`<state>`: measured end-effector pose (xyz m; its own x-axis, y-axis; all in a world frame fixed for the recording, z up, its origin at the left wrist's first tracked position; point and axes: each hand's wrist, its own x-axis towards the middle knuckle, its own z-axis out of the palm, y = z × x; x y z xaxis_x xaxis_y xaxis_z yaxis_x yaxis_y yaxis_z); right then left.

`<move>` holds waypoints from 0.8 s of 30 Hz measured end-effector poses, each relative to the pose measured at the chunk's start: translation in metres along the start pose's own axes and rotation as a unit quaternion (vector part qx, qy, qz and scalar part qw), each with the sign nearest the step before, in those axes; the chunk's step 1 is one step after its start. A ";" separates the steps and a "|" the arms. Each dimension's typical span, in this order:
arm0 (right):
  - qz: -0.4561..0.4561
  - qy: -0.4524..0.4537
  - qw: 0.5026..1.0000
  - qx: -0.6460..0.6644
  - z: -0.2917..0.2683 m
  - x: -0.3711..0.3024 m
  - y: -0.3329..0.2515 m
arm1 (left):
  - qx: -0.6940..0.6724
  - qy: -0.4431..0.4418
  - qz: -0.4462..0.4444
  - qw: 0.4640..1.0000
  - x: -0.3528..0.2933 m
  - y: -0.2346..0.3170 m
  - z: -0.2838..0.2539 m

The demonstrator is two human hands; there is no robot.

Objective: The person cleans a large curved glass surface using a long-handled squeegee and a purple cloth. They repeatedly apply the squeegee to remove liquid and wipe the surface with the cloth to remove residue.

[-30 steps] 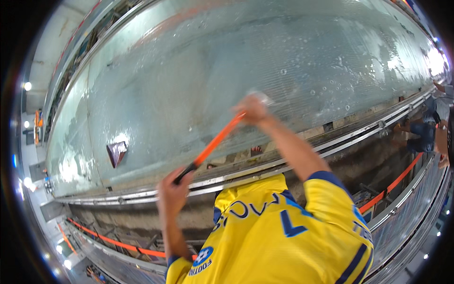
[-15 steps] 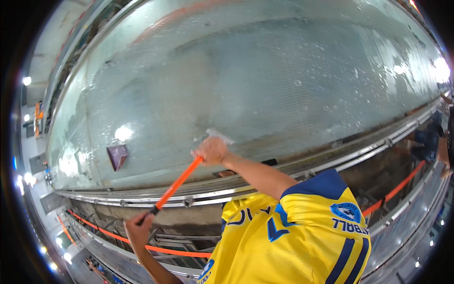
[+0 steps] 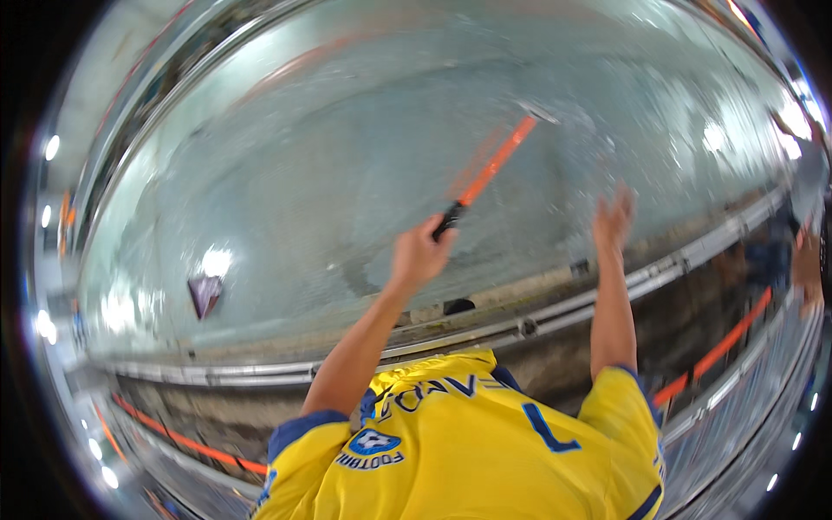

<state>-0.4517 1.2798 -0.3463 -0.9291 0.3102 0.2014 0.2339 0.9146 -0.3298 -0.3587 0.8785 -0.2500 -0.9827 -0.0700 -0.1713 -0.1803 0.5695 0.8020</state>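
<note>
My left hand [image 3: 420, 256] is closed round the black grip of a squeegee [image 3: 494, 169] with an orange handle. The tool points up and away to the right, its narrow pale head [image 3: 539, 113] over a large wet glass sheet [image 3: 329, 156]; whether it touches the surface, I cannot tell. To the right, my right hand [image 3: 614, 221] is stretched over the sheet near its close edge, fingers apart and blurred, holding nothing. Both arms reach forward from yellow sleeves.
A dark purple folded piece [image 3: 204, 296] lies on the sheet at the left. Along the near side run a metal rail [image 3: 555, 325] and an orange bar [image 3: 719, 347]. A small black pad [image 3: 458, 306] sits by the near edge. Another person's arm [image 3: 808, 260] shows at the far right.
The squeegee's head has swung from the near edge far out to the right. My right hand has let go of its upper end and moved right; my left hand has come forward with the grip.
</note>
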 end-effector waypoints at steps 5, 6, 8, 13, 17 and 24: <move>-0.098 -0.148 0.966 -0.186 0.030 -0.129 -0.055 | -0.075 -0.096 0.016 0.992 0.029 0.016 0.073; -0.098 -0.110 0.982 -0.122 0.047 -0.139 -0.052 | -0.071 -0.159 0.069 0.982 0.035 0.025 0.095; -0.105 -0.080 0.991 -0.025 0.084 -0.158 -0.053 | -0.090 -0.312 0.140 0.935 0.040 0.052 0.115; -0.238 -0.203 0.948 -0.057 0.056 -0.136 -0.117 | 0.055 -0.099 0.204 0.972 -0.019 -0.025 0.098; -0.091 -0.120 0.985 -0.087 0.077 -0.113 -0.104 | 0.246 -0.031 0.119 0.961 -0.094 -0.129 0.021; -0.120 -0.180 0.960 -0.180 0.085 -0.163 -0.252 | 0.333 -0.011 0.160 0.929 -0.138 -0.218 -0.044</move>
<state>-0.3836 0.9763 -0.3745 -0.9923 0.0286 -0.1208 0.0239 0.9989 0.0402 -0.1859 0.7281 -0.3762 -0.9792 0.2028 -0.0027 0.1937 0.9393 0.2830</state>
